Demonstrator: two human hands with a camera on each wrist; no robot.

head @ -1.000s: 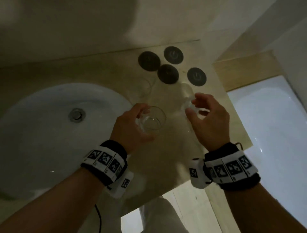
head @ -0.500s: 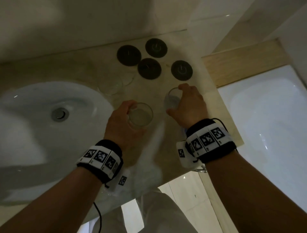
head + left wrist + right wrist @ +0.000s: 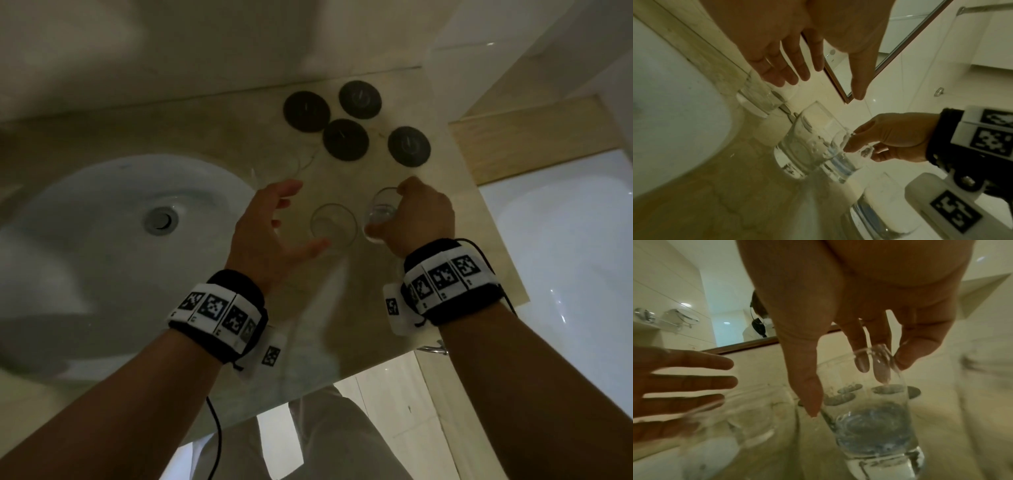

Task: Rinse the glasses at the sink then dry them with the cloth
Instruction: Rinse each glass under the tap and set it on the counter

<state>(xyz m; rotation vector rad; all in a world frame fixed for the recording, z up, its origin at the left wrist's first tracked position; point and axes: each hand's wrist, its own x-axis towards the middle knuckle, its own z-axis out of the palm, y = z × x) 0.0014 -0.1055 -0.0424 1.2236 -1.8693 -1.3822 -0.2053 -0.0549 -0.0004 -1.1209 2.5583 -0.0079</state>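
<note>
A clear glass (image 3: 334,224) stands upright on the beige counter (image 3: 342,308), free of both hands. My left hand (image 3: 303,214) hovers just left of it, fingers spread and holding nothing; its fingers (image 3: 789,73) show straight in the left wrist view. My right hand (image 3: 385,209) pinches the rim of a second glass (image 3: 376,221), fingers inside and thumb (image 3: 809,394) outside. That glass (image 3: 873,426) has wet walls and sits low over the counter. A third glass (image 3: 277,169) stands by the sink's (image 3: 85,212) edge.
Four black round coasters (image 3: 346,138) lie at the back of the counter. The sink's drain (image 3: 160,219) is to the left. A white bathtub (image 3: 565,257) lies beyond the counter's right edge. Another glass (image 3: 879,214) stands under my right wrist. A mirror (image 3: 869,56) hangs above.
My left hand has let go of its glass, which now stands on the counter, and has opened and drawn back to the left. My right hand keeps its hold on the other glass.
</note>
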